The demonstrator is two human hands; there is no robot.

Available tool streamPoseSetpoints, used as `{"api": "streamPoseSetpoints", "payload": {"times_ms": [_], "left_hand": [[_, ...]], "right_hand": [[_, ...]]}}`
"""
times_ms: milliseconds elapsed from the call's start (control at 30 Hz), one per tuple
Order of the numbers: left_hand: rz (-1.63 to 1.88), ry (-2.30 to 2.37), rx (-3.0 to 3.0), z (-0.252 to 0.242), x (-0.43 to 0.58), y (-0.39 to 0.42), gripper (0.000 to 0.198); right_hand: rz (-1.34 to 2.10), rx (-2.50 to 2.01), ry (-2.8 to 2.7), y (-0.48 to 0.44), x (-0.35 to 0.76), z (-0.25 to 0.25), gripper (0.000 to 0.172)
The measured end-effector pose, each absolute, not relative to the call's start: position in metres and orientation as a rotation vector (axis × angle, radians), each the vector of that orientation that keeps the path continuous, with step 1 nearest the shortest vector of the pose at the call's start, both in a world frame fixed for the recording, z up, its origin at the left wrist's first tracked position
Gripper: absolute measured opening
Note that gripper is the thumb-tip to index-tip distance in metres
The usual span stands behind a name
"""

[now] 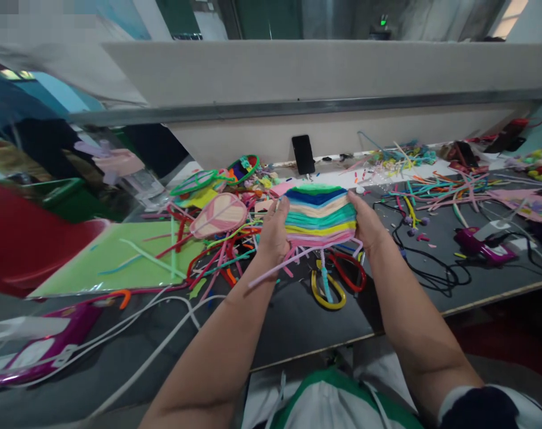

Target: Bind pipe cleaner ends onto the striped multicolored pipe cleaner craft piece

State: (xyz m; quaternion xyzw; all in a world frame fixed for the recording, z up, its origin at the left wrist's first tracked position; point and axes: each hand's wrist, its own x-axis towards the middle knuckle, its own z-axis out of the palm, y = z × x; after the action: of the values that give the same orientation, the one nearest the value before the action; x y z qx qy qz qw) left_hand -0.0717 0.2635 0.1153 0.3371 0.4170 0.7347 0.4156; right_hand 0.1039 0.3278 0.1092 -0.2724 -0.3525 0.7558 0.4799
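Observation:
Both my hands hold up a flat woven piece of pipe cleaners (320, 215), striped green, blue, cream, teal, yellow and pink, above the dark table (298, 322). My left hand (273, 232) grips its left edge with fingers curled round it. My right hand (368, 225) grips its right edge the same way. Loose pink and white pipe cleaner ends (293, 259) hang from the bottom of the piece. Under it lie scissors with yellow and red handles (338, 280).
A heap of coloured pipe cleaners (217, 250) and a pink oval piece (220, 215) lie to the left by a green sheet (119, 262). A black phone (303, 154) leans on the back wall. Glue guns (480, 244) (43, 345) with cables lie right and left.

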Motion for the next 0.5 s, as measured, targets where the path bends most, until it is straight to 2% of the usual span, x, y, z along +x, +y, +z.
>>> {"api": "streamPoseSetpoints", "payload": {"times_ms": [100, 300, 500], "left_hand": [[1.895, 1.065, 0.840, 0.116, -0.073, 0.263, 0.040], [1.925, 0.968, 0.860, 0.112, -0.084, 0.270, 0.039], [2.002, 1.041, 0.888, 0.110, -0.103, 0.279, 0.033]], "right_hand": [[1.819, -0.702, -0.864, 0.324, 0.100, 0.111, 0.036], [1.928, -0.703, -0.998, 0.315, 0.100, 0.110, 0.054], [1.872, -0.668, -1.061, 0.312, 0.091, 0.102, 0.041]]}}
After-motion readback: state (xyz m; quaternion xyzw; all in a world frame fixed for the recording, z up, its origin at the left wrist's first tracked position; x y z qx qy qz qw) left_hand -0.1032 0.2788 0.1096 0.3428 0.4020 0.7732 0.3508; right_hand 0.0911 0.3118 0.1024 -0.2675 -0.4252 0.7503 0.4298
